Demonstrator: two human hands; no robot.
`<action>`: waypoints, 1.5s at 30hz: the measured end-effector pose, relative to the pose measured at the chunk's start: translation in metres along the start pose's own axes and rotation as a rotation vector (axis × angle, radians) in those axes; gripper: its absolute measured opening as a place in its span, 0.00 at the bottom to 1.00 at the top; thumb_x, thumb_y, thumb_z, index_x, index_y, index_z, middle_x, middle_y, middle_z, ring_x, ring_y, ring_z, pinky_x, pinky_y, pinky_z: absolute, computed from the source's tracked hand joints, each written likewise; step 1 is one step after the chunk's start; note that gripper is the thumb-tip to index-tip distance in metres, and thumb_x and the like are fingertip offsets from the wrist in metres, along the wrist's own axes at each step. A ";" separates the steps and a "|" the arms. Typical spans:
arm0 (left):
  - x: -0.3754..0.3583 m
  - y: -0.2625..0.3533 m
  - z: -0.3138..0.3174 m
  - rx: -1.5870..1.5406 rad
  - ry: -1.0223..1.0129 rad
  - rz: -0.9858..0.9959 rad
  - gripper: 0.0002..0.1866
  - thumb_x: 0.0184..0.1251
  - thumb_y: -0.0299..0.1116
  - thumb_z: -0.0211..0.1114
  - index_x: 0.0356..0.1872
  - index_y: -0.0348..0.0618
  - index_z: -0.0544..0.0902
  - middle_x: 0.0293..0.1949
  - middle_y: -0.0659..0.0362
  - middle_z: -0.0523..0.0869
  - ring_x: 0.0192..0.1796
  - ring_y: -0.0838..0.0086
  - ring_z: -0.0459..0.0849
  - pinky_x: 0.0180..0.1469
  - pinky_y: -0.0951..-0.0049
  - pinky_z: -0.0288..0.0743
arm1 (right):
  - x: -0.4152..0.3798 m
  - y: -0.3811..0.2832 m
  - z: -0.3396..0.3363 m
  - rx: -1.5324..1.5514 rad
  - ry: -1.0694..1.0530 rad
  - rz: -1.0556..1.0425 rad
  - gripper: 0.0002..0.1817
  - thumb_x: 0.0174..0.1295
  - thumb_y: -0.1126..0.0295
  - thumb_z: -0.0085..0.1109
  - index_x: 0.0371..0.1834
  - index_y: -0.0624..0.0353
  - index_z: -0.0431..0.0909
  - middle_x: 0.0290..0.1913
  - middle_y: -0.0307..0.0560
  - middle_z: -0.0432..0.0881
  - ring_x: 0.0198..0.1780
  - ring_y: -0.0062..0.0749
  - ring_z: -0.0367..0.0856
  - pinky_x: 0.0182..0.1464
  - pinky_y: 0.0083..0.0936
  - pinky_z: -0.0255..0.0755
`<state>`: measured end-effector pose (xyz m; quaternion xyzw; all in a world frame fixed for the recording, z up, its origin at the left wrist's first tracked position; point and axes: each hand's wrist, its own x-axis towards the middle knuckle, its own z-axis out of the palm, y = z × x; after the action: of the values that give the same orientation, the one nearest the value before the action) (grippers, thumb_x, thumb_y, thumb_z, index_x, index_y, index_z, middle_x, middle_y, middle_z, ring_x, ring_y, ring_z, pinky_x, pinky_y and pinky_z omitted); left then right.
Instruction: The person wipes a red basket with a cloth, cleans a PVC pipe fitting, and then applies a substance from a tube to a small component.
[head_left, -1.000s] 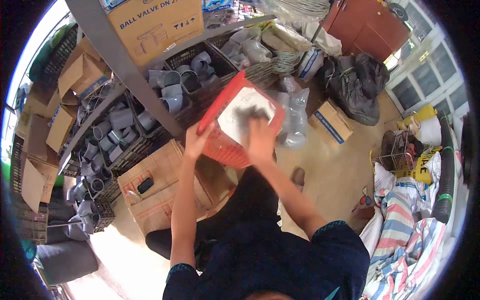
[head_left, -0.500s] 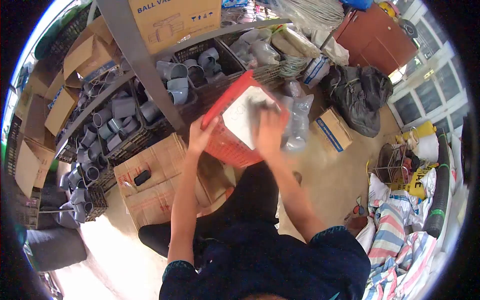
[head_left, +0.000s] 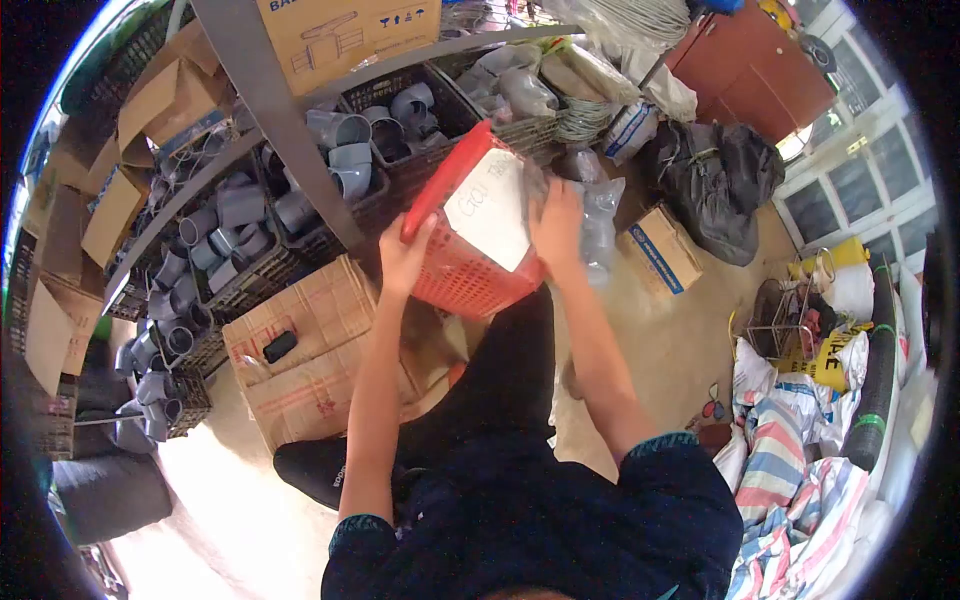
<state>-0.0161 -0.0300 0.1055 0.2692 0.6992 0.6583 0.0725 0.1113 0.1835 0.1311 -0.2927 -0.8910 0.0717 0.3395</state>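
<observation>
A red plastic basket (head_left: pixel 465 275) with perforated walls is held up tilted in front of me, above my leg. On its side facing me is a white label (head_left: pixel 490 215) with handwriting. My left hand (head_left: pixel 405 258) is closed on the basket's left rim, thumb on the near side. At the label's right edge, my right hand (head_left: pixel 556 228) is closed around a grey, rag-like thing (head_left: pixel 536 188) pressed against the basket. The fingers partly hide that grey thing. The basket's inside is turned away from view.
Black crates of grey pipe fittings (head_left: pixel 240 200) fill the shelves at left. A flattened cardboard box (head_left: pixel 310 370) with a dark object (head_left: pixel 281 346) lies on the floor. To the right are a small carton (head_left: pixel 660 250), a black bag (head_left: pixel 715 185) and striped sacks (head_left: pixel 775 460).
My right hand has moved from over the label to its right edge, uncovering more writing. The basket has shifted slightly up and to the left; my left hand keeps its hold.
</observation>
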 end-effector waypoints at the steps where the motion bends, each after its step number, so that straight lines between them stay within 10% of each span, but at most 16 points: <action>1: 0.000 -0.005 0.001 0.047 0.016 -0.023 0.18 0.63 0.42 0.66 0.41 0.34 0.81 0.33 0.56 0.83 0.37 0.74 0.79 0.42 0.72 0.73 | -0.023 -0.013 -0.020 0.001 -0.008 -0.038 0.23 0.53 0.67 0.57 0.52 0.62 0.70 0.50 0.58 0.71 0.53 0.53 0.70 0.55 0.47 0.62; 5: -0.025 -0.030 0.008 0.156 0.197 0.025 0.24 0.65 0.44 0.62 0.53 0.32 0.75 0.50 0.46 0.79 0.54 0.62 0.76 0.56 0.64 0.68 | -0.113 -0.070 -0.053 -0.008 -0.080 -0.211 0.27 0.47 0.71 0.62 0.55 0.55 0.71 0.52 0.55 0.69 0.50 0.52 0.68 0.51 0.47 0.61; 9: -0.093 -0.027 0.012 0.077 0.110 -0.033 0.38 0.73 0.45 0.50 0.71 0.33 0.44 0.73 0.43 0.44 0.75 0.54 0.44 0.74 0.59 0.38 | -0.148 -0.097 -0.050 0.063 -0.126 -0.192 0.33 0.42 0.72 0.65 0.58 0.51 0.70 0.53 0.52 0.69 0.51 0.51 0.67 0.53 0.45 0.59; 12: -0.137 -0.021 0.018 -0.116 0.095 -0.232 0.34 0.75 0.48 0.47 0.72 0.41 0.48 0.70 0.49 0.57 0.70 0.60 0.58 0.71 0.63 0.50 | -0.140 -0.104 -0.057 0.003 -0.255 -0.230 0.34 0.42 0.73 0.64 0.59 0.53 0.69 0.54 0.54 0.69 0.51 0.52 0.69 0.52 0.45 0.62; 14: -0.155 -0.004 0.018 -1.314 -0.029 -0.816 0.27 0.72 0.47 0.53 0.64 0.39 0.65 0.61 0.53 0.72 0.63 0.68 0.70 0.62 0.68 0.66 | -0.145 -0.105 -0.054 0.260 -0.434 -0.237 0.33 0.47 0.71 0.62 0.61 0.58 0.67 0.58 0.59 0.67 0.55 0.55 0.68 0.57 0.46 0.63; 19: -0.178 -0.029 0.025 -0.999 0.266 -0.727 0.18 0.72 0.44 0.53 0.56 0.46 0.73 0.51 0.59 0.79 0.54 0.70 0.77 0.55 0.65 0.74 | -0.146 -0.090 -0.054 0.462 -0.863 -0.508 0.29 0.53 0.76 0.58 0.61 0.60 0.66 0.62 0.62 0.65 0.62 0.59 0.66 0.61 0.44 0.64; 21: -0.195 -0.085 0.020 -1.185 0.205 -1.001 0.14 0.68 0.34 0.57 0.53 0.48 0.74 0.48 0.58 0.80 0.51 0.67 0.80 0.49 0.61 0.79 | -0.100 -0.083 -0.052 0.719 -1.389 -0.135 0.25 0.57 0.72 0.59 0.59 0.60 0.68 0.64 0.59 0.66 0.64 0.59 0.65 0.63 0.44 0.61; 23: -0.189 -0.054 0.019 -1.131 0.374 -1.137 0.17 0.65 0.28 0.58 0.55 0.50 0.72 0.51 0.55 0.78 0.50 0.64 0.81 0.45 0.56 0.81 | -0.056 -0.106 -0.060 0.661 -0.605 -0.228 0.23 0.57 0.62 0.62 0.54 0.59 0.73 0.59 0.56 0.73 0.60 0.51 0.71 0.59 0.39 0.66; 25: -0.197 -0.062 0.032 -0.997 0.529 -0.900 0.24 0.64 0.24 0.58 0.61 0.49 0.65 0.47 0.54 0.76 0.54 0.62 0.78 0.32 0.60 0.82 | 0.008 -0.144 -0.062 -0.006 0.009 -0.887 0.24 0.56 0.53 0.63 0.46 0.62 0.76 0.49 0.57 0.79 0.51 0.44 0.79 0.51 0.34 0.72; 29: -0.182 -0.030 0.041 -0.876 0.345 -0.728 0.38 0.66 0.34 0.62 0.72 0.51 0.49 0.66 0.49 0.62 0.57 0.63 0.76 0.54 0.66 0.74 | 0.048 -0.148 0.008 -0.069 -0.097 -1.178 0.29 0.50 0.42 0.63 0.35 0.63 0.79 0.36 0.55 0.82 0.39 0.40 0.83 0.42 0.32 0.76; 31: -0.166 -0.013 0.050 -0.872 0.398 -0.744 0.39 0.70 0.46 0.56 0.73 0.41 0.46 0.70 0.48 0.58 0.69 0.63 0.62 0.67 0.66 0.60 | 0.067 -0.149 0.015 -0.199 -0.548 -1.020 0.32 0.41 0.39 0.68 0.30 0.63 0.79 0.29 0.52 0.82 0.35 0.46 0.82 0.46 0.39 0.75; 35: -0.134 0.010 0.081 -0.254 0.562 -0.300 0.32 0.72 0.43 0.50 0.71 0.39 0.54 0.69 0.42 0.56 0.73 0.56 0.53 0.71 0.61 0.50 | 0.067 -0.134 -0.031 0.029 -0.230 -1.033 0.32 0.36 0.36 0.70 0.12 0.57 0.74 0.15 0.49 0.76 0.19 0.43 0.78 0.26 0.35 0.74; 41: -0.110 0.119 0.035 0.394 0.368 0.115 0.28 0.64 0.36 0.56 0.66 0.44 0.66 0.68 0.42 0.58 0.71 0.47 0.54 0.70 0.52 0.46 | 0.067 -0.083 -0.164 0.129 0.027 -0.601 0.29 0.33 0.55 0.81 0.10 0.62 0.67 0.11 0.42 0.65 0.14 0.27 0.58 0.19 0.26 0.59; 45: -0.090 0.074 0.018 0.208 0.541 0.362 0.29 0.61 0.36 0.58 0.65 0.46 0.67 0.64 0.43 0.65 0.67 0.49 0.62 0.67 0.51 0.56 | 0.059 -0.013 -0.213 0.473 0.358 -0.106 0.26 0.55 0.60 0.68 0.09 0.66 0.69 0.11 0.34 0.66 0.18 0.18 0.57 0.20 0.25 0.53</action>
<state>0.0890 -0.0574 0.1516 0.2106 0.6973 0.6333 -0.2615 0.2074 0.1917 0.3305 -0.1667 -0.7895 0.2067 0.5533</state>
